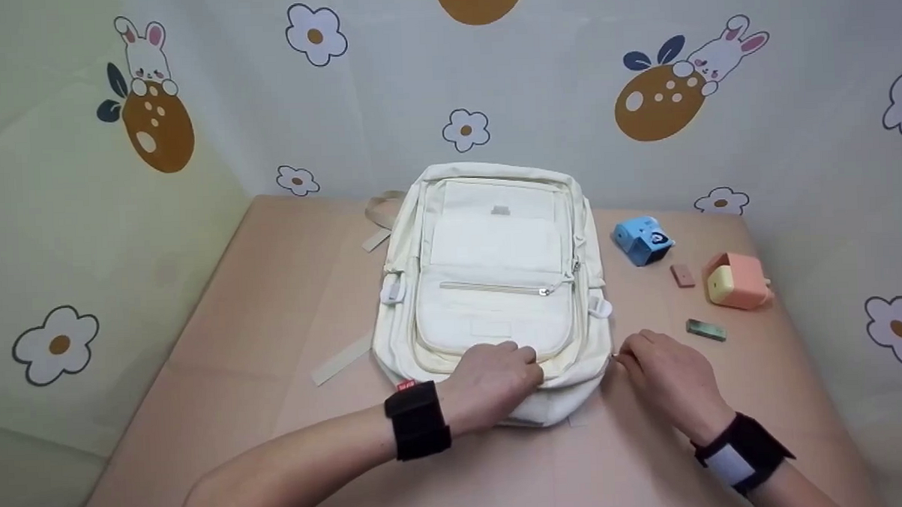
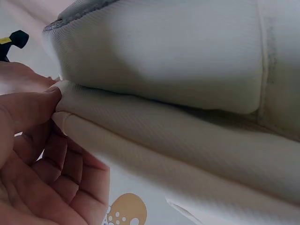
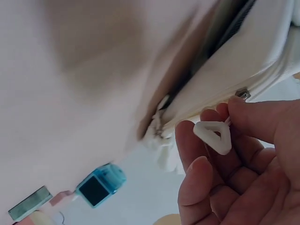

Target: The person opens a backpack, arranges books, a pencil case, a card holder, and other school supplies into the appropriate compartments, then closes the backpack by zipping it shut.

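A cream backpack (image 1: 495, 241) lies front side up on the table, its top end towards the back wall. My left hand (image 1: 493, 379) is at its lower front; in the left wrist view the thumb and fingers pinch the folded fabric edge (image 2: 75, 96) of the bag. At the bag's lower right side is my right hand (image 1: 669, 385). Its thumb and fingers pinch a zipper pull with a white triangular loop (image 3: 213, 136), close to the metal slider (image 3: 243, 93). A second zipper (image 1: 493, 288) runs straight across the front pocket.
Right of the bag stand a blue pencil sharpener (image 1: 643, 241) and a pink and yellow one (image 1: 744, 282). Between and below them lie a small pink block (image 1: 681, 275) and a green block (image 1: 706, 329). Straps (image 1: 342, 360) stretch out at the bag's left. A patterned curtain (image 1: 385, 83) surrounds the table.
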